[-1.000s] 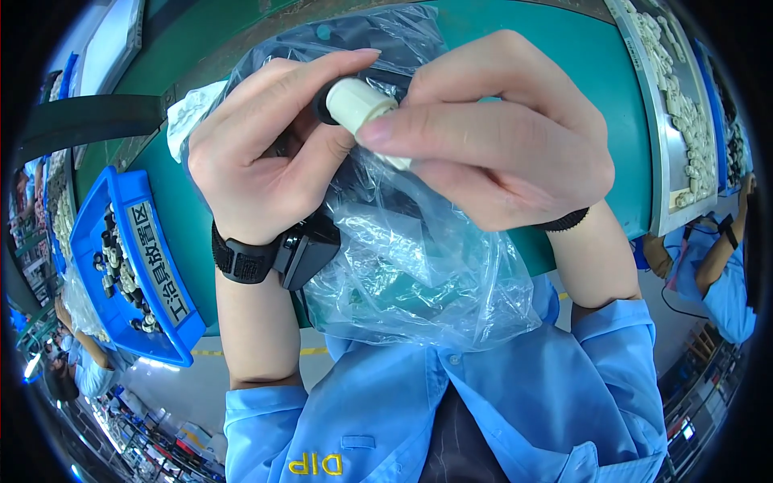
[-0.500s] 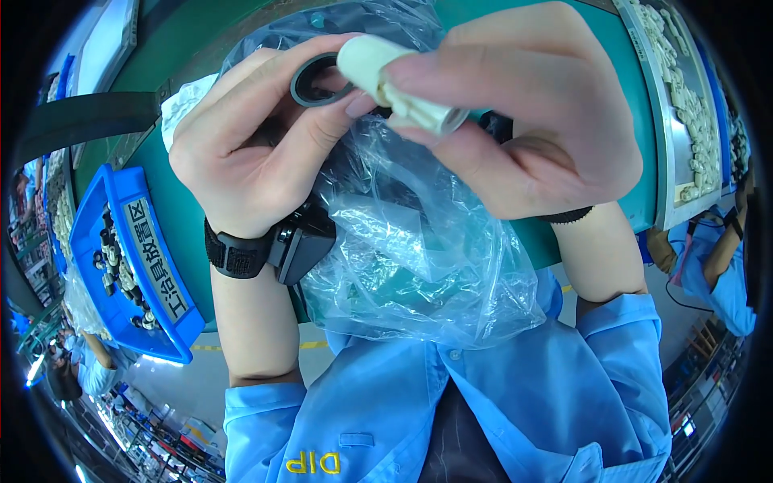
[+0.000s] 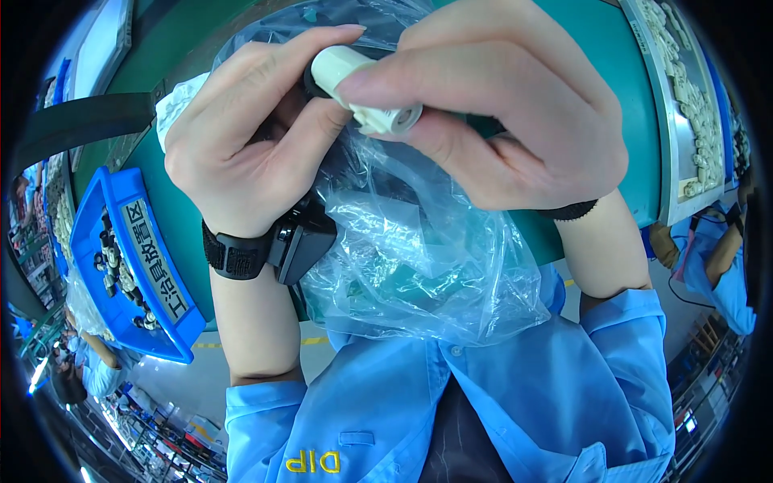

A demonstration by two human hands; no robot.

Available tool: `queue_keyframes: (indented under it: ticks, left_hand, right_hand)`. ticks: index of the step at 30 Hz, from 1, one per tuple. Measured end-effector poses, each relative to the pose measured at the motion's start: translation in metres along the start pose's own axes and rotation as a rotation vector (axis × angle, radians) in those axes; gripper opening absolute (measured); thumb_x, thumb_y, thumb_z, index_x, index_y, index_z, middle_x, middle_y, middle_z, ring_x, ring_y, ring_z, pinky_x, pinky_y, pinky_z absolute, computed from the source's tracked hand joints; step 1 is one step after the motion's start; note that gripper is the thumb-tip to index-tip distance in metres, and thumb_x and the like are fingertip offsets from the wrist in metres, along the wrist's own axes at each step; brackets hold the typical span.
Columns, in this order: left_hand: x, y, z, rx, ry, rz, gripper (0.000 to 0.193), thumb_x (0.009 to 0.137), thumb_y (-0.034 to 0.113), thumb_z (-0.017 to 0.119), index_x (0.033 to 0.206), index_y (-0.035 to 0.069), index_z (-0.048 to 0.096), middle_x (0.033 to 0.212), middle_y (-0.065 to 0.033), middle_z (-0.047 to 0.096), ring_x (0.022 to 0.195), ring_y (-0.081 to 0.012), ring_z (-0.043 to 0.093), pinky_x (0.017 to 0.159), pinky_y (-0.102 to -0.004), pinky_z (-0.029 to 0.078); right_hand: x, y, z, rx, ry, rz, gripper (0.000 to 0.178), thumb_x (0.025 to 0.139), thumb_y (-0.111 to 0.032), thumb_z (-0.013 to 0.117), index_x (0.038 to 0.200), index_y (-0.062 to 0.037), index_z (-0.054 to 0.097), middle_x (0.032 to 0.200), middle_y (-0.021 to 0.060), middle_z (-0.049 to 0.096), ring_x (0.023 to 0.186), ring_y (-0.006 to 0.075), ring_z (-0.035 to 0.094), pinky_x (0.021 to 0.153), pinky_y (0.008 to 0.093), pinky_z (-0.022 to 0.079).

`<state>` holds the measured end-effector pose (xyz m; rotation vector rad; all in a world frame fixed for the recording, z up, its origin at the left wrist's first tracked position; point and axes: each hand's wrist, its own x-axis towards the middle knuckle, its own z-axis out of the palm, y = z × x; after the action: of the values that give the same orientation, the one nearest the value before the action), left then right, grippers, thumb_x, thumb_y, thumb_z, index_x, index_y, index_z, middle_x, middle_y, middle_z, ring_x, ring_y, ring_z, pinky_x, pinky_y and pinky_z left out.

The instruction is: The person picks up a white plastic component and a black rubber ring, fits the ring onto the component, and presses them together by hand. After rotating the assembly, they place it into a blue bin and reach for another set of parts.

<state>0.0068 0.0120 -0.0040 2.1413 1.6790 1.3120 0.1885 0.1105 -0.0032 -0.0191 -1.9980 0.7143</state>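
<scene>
The left hand (image 3: 250, 137) grips a black ring (image 3: 309, 83) while the right hand (image 3: 515, 121) pinches a white tube (image 3: 336, 68) beside it, probably best held in line, without tilting.

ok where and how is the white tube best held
Probably by its lower-right end, from the right, pinched across its rounded sides as the right grip does. The white tube slants, and its upper-left end is at the black ring in the left grip, which crowds that side.
</scene>
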Motion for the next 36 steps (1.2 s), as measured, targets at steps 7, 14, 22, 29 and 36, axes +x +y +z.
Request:
queue_keyframes:
  ticks: [7, 14, 22, 29, 36]
  left_hand:
    - [-0.002, 0.002, 0.001, 0.019, -0.003, -0.007, 0.035, 0.077, 0.006, 0.077, 0.108, -0.008, 0.068, 0.092, -0.0116, 0.069, 0.079, -0.0155, 0.064, 0.07, -0.0245, 0.05]
    - [-0.002, -0.005, 0.003, -0.023, 0.013, 0.068, 0.039, 0.078, 0.015, 0.08, 0.107, -0.008, 0.068, 0.093, -0.0115, 0.069, 0.081, -0.0159, 0.064, 0.071, -0.0247, 0.05]
    - [0.002, 0.002, 0.007, -0.026, 0.093, 0.088, 0.035, 0.068, -0.01, 0.068, 0.101, -0.002, 0.073, 0.077, -0.0049, 0.063, 0.058, -0.0057, 0.053, 0.053, -0.0181, 0.04]
    - [0.002, 0.004, 0.007, -0.044, 0.067, 0.046, 0.033, 0.068, -0.009, 0.067, 0.1, -0.003, 0.073, 0.079, -0.0058, 0.064, 0.059, -0.0059, 0.054, 0.053, -0.0181, 0.04]
    - [0.003, -0.004, 0.014, -0.171, 0.169, 0.083, 0.034, 0.07, -0.005, 0.074, 0.104, -0.003, 0.072, 0.08, -0.0052, 0.065, 0.061, -0.0044, 0.053, 0.053, -0.0172, 0.039]
  right_hand:
    - [0.003, -0.01, -0.009, -0.034, -0.133, 0.109, 0.02, 0.084, -0.013, 0.073, 0.103, -0.0059, 0.069, 0.088, 0.0053, 0.064, 0.069, 0.0161, 0.063, 0.06, 0.0236, 0.05]
    - [-0.006, -0.006, -0.006, -0.054, -0.18, 0.142, 0.024, 0.084, -0.013, 0.072, 0.106, -0.0054, 0.067, 0.09, 0.0058, 0.065, 0.072, 0.0159, 0.063, 0.062, 0.0231, 0.05]
    - [-0.015, 0.008, 0.006, 0.005, 0.031, -0.129, 0.032, 0.068, -0.001, 0.08, 0.099, 0.0003, 0.071, 0.086, 0.0111, 0.068, 0.069, 0.02, 0.065, 0.055, 0.0261, 0.05]
    - [-0.016, 0.005, 0.003, 0.001, 0.037, -0.107, 0.033, 0.068, -0.003, 0.081, 0.099, 0.0002, 0.07, 0.087, 0.0121, 0.07, 0.068, 0.0201, 0.065, 0.055, 0.0267, 0.05]
    - [-0.013, 0.004, 0.004, 0.027, 0.085, -0.081, 0.026, 0.07, -0.006, 0.078, 0.094, -0.0042, 0.068, 0.083, 0.0083, 0.066, 0.065, 0.0189, 0.063, 0.052, 0.0257, 0.048]
